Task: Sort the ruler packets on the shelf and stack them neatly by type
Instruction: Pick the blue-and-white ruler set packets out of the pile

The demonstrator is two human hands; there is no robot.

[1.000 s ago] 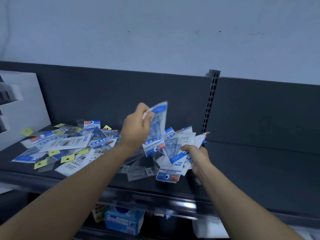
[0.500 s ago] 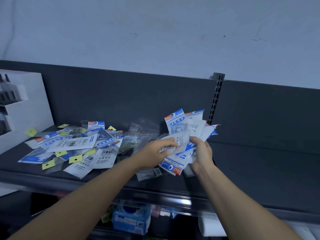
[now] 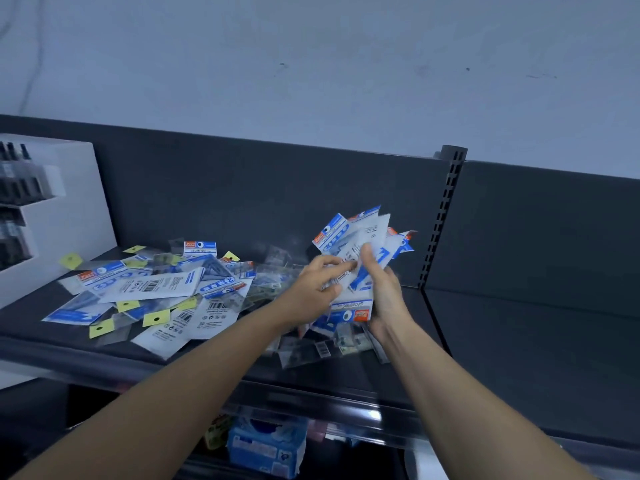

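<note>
Blue-and-white ruler packets (image 3: 152, 289) lie scattered on the dark shelf (image 3: 519, 344); a fanned bundle (image 3: 360, 244) stands held upright.

Pale, scuffed wall (image 3: 311, 64) up top, cool dim light all over. A dark slotted upright (image 3: 446, 216) splits the dark back panel (image 3: 242, 195). Far left of the upright, a white display box (image 3: 69, 209); the shelf (image 3: 519, 341) runs past its foot, with a blue pack (image 3: 266, 448) below-left
</note>
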